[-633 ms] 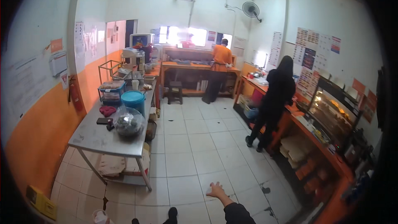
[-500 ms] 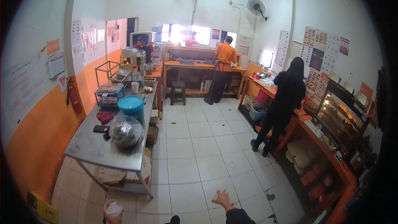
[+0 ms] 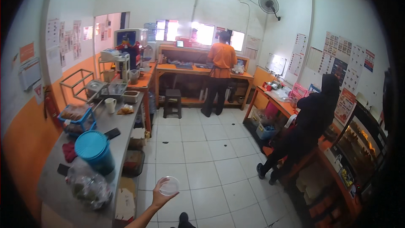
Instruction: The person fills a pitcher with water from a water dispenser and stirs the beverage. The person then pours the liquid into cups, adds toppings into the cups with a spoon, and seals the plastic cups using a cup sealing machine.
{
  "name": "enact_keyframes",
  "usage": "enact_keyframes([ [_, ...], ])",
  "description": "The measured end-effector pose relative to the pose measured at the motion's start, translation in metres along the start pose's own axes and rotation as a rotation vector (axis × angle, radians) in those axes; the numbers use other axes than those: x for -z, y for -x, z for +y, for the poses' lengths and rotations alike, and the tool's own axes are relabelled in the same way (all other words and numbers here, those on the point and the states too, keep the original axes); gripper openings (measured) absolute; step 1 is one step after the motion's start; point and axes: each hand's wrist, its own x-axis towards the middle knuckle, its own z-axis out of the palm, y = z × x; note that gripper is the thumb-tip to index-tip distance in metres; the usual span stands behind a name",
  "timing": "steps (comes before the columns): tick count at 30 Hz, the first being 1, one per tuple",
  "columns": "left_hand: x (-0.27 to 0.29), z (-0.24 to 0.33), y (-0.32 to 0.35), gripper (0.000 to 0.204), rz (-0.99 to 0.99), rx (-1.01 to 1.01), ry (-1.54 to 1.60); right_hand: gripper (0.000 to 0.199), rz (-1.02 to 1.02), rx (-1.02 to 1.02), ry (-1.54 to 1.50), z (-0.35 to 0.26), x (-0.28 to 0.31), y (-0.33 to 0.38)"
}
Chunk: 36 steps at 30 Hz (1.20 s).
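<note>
The left hand is closed around the edge of a clear round plastic container, with fingers and thumb pinching its rim; whether anything is inside cannot be made out. The right hand is out of view, so its state cannot be told. As far as can be judged, the grasp is complete: the container is held in the air above the tiled floor, apart from any surface, and has not been set down. What remains beyond that cannot be read from this view. Left of the hand runs a steel surface, bearing a clear plastic bag of greens nearest the hand, then a blue lidded bucket, a dark phone and a white mug farther ahead. Just below and right of the hand is a dark shoe. Well ahead, a person in an orange shirt faces an orange surface; to the hand's right, a person in black stands near a lit food display case.
</note>
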Motion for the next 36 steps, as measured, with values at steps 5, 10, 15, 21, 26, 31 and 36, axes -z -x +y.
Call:
enact_keyframes([
  [5, -0.078, -0.071, -0.135, 0.076, -0.112, -0.037, -0.256, 0.090, 0.053, -0.038, -0.048, -0.058, 0.157, -0.118],
  [10, -0.106, -0.159, -0.275, 0.086, -0.032, 0.175, -0.035, 0.086, 0.150, 0.109, 0.014, -0.172, 0.320, -0.291],
  [15, -0.138, -0.281, -0.401, 0.082, 0.073, 0.102, -0.045, 0.079, 0.614, 0.274, 0.020, -0.331, 0.519, -0.407],
  [21, -0.161, -0.349, -0.604, 0.081, 0.256, 0.194, -0.054, 0.076, 0.567, 0.399, -0.006, -0.489, 0.690, -0.509],
  [26, -0.152, -0.440, -0.708, 0.081, 0.467, 0.325, -0.095, 0.088, 0.506, 0.549, 0.005, -0.581, 0.767, -0.598],
  [31, -0.187, -0.437, -0.878, 0.072, 0.370, 0.069, -0.253, 0.087, 0.472, 0.549, -0.078, -0.680, 0.874, -0.721],
  [36, -0.167, -0.505, -0.957, 0.077, 0.636, 0.161, -0.209, 0.082, 0.335, 0.942, 0.156, -0.836, 0.967, -0.797],
])
